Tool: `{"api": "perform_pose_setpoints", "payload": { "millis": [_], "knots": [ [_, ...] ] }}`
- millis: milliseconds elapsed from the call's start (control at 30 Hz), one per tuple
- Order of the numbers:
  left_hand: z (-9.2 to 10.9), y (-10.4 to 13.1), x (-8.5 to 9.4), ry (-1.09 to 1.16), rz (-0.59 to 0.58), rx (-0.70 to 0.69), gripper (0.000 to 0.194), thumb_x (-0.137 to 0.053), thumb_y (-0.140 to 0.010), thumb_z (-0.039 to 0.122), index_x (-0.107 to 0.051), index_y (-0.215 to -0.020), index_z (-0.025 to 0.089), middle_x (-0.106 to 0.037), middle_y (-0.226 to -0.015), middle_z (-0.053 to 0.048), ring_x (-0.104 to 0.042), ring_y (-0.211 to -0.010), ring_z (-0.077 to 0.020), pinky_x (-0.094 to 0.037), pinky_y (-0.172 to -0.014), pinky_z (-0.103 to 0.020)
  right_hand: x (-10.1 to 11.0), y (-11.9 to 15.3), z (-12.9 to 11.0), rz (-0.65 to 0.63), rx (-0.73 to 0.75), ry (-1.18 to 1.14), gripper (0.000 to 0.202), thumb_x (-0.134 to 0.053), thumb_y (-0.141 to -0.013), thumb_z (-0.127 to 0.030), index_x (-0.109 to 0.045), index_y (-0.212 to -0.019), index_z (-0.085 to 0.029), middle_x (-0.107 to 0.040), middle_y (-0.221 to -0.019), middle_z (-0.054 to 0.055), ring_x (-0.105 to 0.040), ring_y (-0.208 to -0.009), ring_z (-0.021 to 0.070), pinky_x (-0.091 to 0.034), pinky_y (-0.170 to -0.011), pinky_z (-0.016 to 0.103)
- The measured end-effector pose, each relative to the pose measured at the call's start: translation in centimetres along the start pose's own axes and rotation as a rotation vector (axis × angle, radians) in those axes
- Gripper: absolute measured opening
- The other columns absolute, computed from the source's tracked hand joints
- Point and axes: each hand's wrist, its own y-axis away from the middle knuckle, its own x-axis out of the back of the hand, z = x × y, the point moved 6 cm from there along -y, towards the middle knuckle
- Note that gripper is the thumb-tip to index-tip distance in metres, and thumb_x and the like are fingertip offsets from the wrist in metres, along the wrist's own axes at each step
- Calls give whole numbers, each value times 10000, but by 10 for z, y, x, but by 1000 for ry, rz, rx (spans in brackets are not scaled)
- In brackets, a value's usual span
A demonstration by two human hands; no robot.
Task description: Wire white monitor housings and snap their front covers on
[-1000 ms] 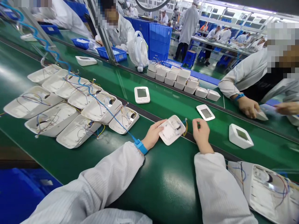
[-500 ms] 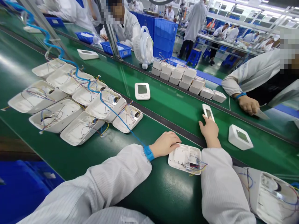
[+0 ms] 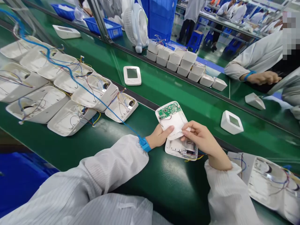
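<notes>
A white panel with a green circuit board (image 3: 170,109) is held up with its inner side showing. My left hand (image 3: 159,135) grips its lower left edge, thumb on top, and wears a blue wrist strap. My right hand (image 3: 201,137) pinches the panel's lower right corner. Just beneath, partly covered by the panel, a white open housing (image 3: 174,149) with wires lies on the green bench. On the belt beyond are an upright-lying white unit with a screen (image 3: 132,76) and another white unit (image 3: 232,122) to the right.
Several white housings with loose wires (image 3: 58,100) crowd the left, crossed by a blue coiled cord (image 3: 93,98). More housings (image 3: 264,181) lie at the right. Across the belt stand stacked white housings (image 3: 173,59), a fan (image 3: 138,26), and a person's hand (image 3: 264,77).
My right hand has brought the screen unit back from the belt and it is now turned over. My left hand has moved from the housing onto this panel. The view has shifted slightly.
</notes>
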Motion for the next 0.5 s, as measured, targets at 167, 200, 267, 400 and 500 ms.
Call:
{"api": "perform_pose_setpoints", "payload": {
  "millis": [167,200,267,400,500],
  "knots": [
    [-8,18,-25,587,-77,335,574,-671,-779,434,-596,-1259,127,-719,-1134,-137,-646,-1104,-332,-474,-986,-472,13,27,-19,-104,-9,516,249,-590,-902,-442,-631,-1075,-268,-747,-946,17,-696,-811,192,-522,-682,298],
    [-7,17,-27,649,-98,361,594,-695,-747,395,-589,-1269,132,-716,-1148,-142,-641,-1123,-340,-470,-992,-477,23,31,-17,-44,-30,647,227,-592,-894,-451,-653,-1005,-262,-752,-894,16,-693,-760,197,-509,-647,300],
    [-5,12,-25,714,-109,358,633,-723,-708,368,-576,-1285,152,-685,-1227,-149,-628,-1155,-347,-473,-991,-476,39,39,-12,53,-88,836,257,-597,-874,-491,-663,-816,-249,-727,-711,10,-653,-601,193,-453,-540,295],
    [-4,-1,-12,746,0,282,695,-571,-789,662,-576,-1279,168,-612,-1347,-156,-668,-1076,-317,-510,-928,-446,32,49,-7,-146,-127,749,263,-668,-820,-522,-677,-867,-263,-656,-570,-31,-569,-468,150,-388,-449,268],
    [-6,-2,-11,784,14,350,719,-446,-832,714,-605,-1243,146,-658,-1279,-155,-704,-965,-286,-527,-884,-427,14,48,-19,-240,-44,574,236,-706,-810,-448,-681,-957,-266,-667,-644,-35,-582,-538,137,-436,-499,256]
  ]
}}
